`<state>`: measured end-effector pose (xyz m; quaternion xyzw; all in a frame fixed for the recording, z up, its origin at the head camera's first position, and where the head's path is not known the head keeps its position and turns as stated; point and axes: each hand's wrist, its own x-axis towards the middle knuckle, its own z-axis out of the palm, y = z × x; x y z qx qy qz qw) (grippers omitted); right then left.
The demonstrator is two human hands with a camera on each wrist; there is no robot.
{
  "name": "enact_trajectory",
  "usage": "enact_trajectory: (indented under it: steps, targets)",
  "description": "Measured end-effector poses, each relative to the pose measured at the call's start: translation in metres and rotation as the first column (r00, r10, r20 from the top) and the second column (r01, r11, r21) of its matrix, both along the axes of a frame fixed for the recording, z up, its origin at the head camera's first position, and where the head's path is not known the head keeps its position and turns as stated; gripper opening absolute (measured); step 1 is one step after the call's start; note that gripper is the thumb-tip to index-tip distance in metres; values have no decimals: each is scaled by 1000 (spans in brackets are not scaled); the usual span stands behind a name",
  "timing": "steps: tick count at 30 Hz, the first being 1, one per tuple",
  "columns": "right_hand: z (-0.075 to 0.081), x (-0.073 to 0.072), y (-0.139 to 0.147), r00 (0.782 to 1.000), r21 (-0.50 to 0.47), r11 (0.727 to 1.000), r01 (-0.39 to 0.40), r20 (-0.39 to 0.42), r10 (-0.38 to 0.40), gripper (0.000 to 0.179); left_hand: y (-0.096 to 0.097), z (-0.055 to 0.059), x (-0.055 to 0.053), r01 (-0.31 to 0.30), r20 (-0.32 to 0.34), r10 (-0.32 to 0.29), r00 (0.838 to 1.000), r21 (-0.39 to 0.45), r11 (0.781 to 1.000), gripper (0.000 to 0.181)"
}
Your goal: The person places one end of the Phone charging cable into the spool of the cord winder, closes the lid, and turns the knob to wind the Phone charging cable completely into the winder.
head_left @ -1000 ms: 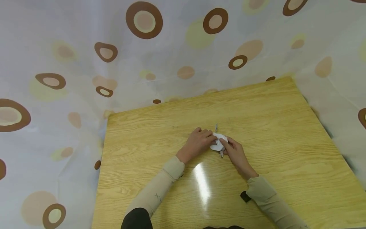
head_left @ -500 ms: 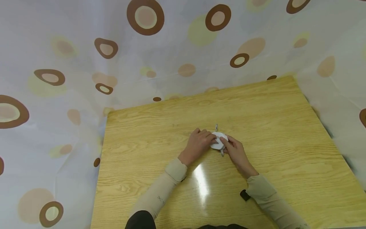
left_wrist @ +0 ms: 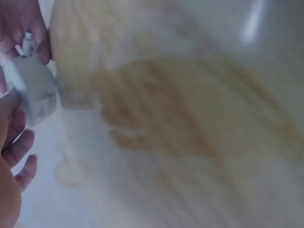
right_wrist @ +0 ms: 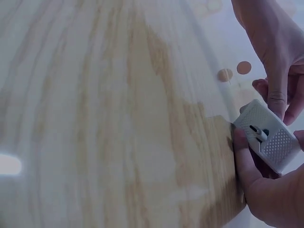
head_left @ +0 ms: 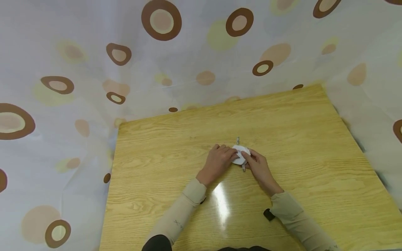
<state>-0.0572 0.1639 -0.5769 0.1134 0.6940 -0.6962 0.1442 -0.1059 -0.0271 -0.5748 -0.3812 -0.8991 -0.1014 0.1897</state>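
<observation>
Both hands hold a small white many-sided case (head_left: 242, 149) just above the table. A slim metal plug-like tip sticks out at each of two opposite ends; what exactly the case is cannot be told. My left hand (head_left: 217, 161) pinches its left side, with fingers bent over the top. From the right, my right hand (head_left: 259, 170) grips it, thumb on the upper face. The right wrist view shows the case (right_wrist: 277, 148) with a dotted texture and one tip (right_wrist: 259, 133) protruding. In the left wrist view the case (left_wrist: 35, 85) is blurred.
A wood-grain table (head_left: 163, 150) lies under the hands, with a bright light reflection near its middle. Pale patterned sheeting (head_left: 194, 52) with brown ovals borders the back and sides. A black strap piece (head_left: 269, 214) hangs by the right cuff.
The left wrist and forearm have shifted slightly right. Both hands keep their hold on the white case, which stays in nearly the same place.
</observation>
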Motion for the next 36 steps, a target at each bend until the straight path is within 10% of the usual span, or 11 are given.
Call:
enact_trajectory:
  steps: [5, 9, 16, 21, 24, 36]
  targets:
    - [1, -1, 1, 1000, -9, 1000, 9, 21, -9, 60, -1, 3, 4, -15, 196, 4, 981, 52, 999, 21]
    - [1, -2, 2, 999, -15, 999, 35, 34, -34, 60, -2, 1, 12, -167, 423, 77, 903, 179, 970, 22]
    - [3, -1, -1, 993, -78, 990, 119, 38, -116, 60, 5, -1, 21, -565, 812, 80, 579, 329, 757, 48]
    - [1, 1, -4, 988, -140, 979, 150, 44, -145, 60, 10, -3, 19, -637, 886, -174, 431, 435, 636, 49]
    - [0, 2, -5, 987, -160, 975, 157, 44, -152, 58, 11, -5, 17, -671, 874, -281, 396, 484, 562, 45]
    - [3, -1, -6, 986, -149, 977, 154, 84, -143, 58, 11, -7, 15, -724, 876, -220, 430, 480, 496, 45]
